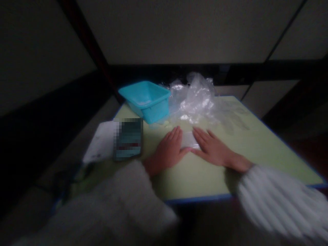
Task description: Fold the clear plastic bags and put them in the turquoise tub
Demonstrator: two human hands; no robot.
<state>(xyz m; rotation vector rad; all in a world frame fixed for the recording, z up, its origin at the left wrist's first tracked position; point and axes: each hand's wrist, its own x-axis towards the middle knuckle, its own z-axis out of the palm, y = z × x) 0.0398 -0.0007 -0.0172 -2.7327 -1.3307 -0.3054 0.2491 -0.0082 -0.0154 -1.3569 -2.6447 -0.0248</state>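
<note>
My left hand [167,150] lies flat on the pale green table [256,150], fingers stretched out and pointing away from me. Beside it, my right hand [211,148] lies flat too, its fingers together. Both press on a small clear plastic piece [189,139] between them, and the thumbs nearly touch. Both arms wear white fluffy sleeves.
A turquoise plastic tub [147,99] stands at the far left of the table. A heap of crumpled clear plastic [196,97] lies behind my hands. A white sheet [101,141] and a dark blurred item [128,138] rest at the left edge. The room around is dark.
</note>
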